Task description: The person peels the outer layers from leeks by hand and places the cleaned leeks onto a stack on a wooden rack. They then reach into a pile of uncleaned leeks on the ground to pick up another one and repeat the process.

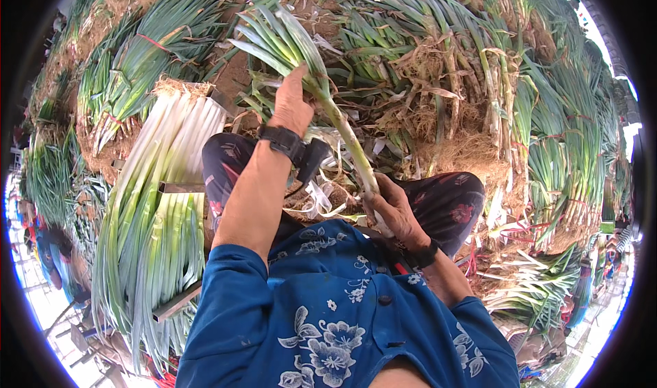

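A single leek (352, 141) slants across in front of me, its green leaves fanning out at the upper left and its pale stem running down to the lower right. My left hand (293, 104) is closed on it where the leaves join the stem; some of those fingers are hidden behind the wrist and leaves. Near the stem's lower end, my right hand (395, 212) wraps round the white part with the thumb on top. Below the leek, peeled leaf scraps (318, 200) lie between my knees.
At my left, trimmed leeks (154, 203) lie stacked on a metal rack (179, 300), roots at the far end. Untrimmed leeks with dry roots (438, 66) are heaped ahead and right. Tied bundles (147, 49) stand at the far left, and more leeks (540, 285) lie right.
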`<action>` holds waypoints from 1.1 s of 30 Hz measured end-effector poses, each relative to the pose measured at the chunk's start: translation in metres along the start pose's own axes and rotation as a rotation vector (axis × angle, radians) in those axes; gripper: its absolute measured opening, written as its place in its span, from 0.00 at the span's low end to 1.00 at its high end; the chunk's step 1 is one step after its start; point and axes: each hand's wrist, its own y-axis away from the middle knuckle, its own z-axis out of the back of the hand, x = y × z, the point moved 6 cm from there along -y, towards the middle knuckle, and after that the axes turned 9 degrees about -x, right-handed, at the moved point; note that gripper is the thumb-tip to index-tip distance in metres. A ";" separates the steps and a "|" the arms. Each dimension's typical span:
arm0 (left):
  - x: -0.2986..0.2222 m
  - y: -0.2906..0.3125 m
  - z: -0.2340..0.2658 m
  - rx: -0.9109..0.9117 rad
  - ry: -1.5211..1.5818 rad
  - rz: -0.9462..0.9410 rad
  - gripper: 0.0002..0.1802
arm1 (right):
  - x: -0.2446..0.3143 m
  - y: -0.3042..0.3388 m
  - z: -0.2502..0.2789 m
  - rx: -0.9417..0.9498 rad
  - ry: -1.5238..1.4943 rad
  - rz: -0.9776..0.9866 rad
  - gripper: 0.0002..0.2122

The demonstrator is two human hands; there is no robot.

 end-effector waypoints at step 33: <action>-0.049 0.054 0.008 0.420 -0.377 -0.293 0.19 | 0.044 -0.137 -0.055 0.175 -0.352 -0.053 0.18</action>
